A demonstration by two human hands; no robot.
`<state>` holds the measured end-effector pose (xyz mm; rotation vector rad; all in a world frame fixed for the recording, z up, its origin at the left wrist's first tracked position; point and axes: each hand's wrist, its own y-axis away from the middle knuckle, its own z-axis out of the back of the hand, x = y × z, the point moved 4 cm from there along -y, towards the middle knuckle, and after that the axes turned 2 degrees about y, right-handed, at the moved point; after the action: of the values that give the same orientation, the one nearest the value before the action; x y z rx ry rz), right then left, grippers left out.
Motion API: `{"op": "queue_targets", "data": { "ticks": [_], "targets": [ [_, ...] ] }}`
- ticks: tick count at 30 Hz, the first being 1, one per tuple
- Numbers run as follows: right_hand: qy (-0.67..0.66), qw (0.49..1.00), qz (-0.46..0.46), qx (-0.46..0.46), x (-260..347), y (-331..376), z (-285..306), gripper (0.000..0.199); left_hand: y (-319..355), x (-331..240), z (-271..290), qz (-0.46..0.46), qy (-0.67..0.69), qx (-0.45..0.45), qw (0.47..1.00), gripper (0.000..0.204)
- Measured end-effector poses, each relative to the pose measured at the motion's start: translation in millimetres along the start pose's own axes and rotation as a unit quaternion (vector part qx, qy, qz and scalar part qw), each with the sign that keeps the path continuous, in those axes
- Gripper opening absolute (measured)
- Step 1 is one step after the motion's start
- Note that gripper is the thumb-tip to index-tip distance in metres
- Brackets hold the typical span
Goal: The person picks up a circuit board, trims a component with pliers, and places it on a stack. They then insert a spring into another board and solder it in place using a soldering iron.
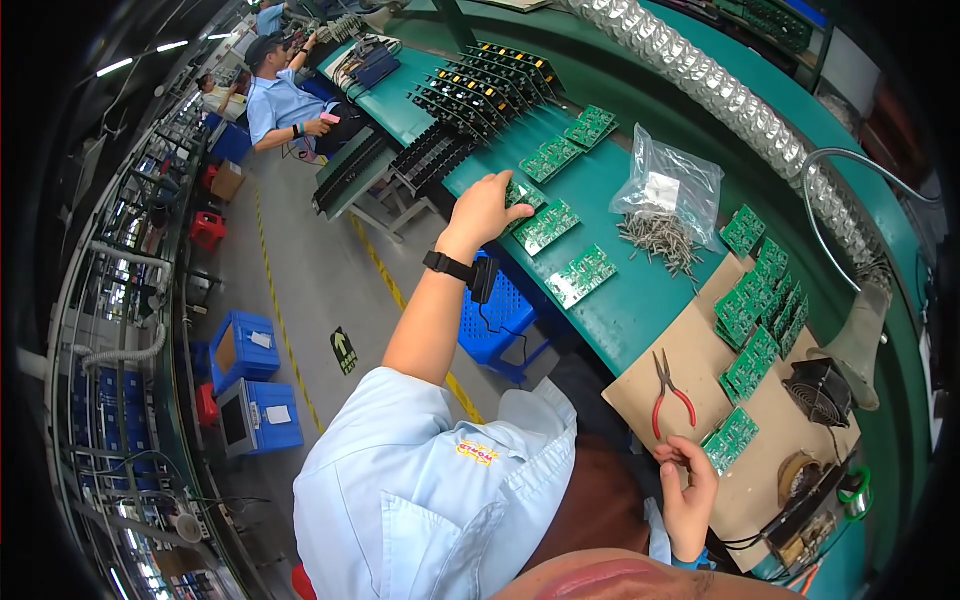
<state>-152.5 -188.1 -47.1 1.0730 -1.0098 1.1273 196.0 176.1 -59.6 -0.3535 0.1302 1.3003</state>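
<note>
My left hand [482,212], with a black strap on its wrist, reaches to the bench's edge and grips a green circuit board [526,196] between thumb and fingers; its palm side is hidden. Beside that lie more green circuit boards, one [548,228] close by and another [581,276] nearer me. My right hand [688,494] hangs over the near edge of a cardboard sheet [690,350], fingers loosely curled, thumb apart, nothing visible in it. Close to its fingertips are a circuit board [731,440] and red-handled pliers [670,396].
Loose metal pins [660,238] spill by a clear plastic bag [668,185]. Stacked boards [755,300], a black fan [818,390] and a solder reel [798,478] stand at right. Black racks [480,95] fill the far end. A blue stool [497,315] stands below; a co-worker [285,100] sits beyond.
</note>
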Motion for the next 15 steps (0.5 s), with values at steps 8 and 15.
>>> {"op": "queue_targets", "data": {
  "ticks": [8, 15],
  "targets": [
    [0.01, 1.0, 0.01, 0.007, 1, 0, -2, 0.03, -1, -6, -4, 0.006, 0.01, -0.022, 1.0, 0.095],
    [0.005, 1.0, -0.001, 0.0, 0, 9, -3, 0.031, -5, -18, -7, -0.01, 0.025, -0.005, 1.0, 0.099]
  ]
}}
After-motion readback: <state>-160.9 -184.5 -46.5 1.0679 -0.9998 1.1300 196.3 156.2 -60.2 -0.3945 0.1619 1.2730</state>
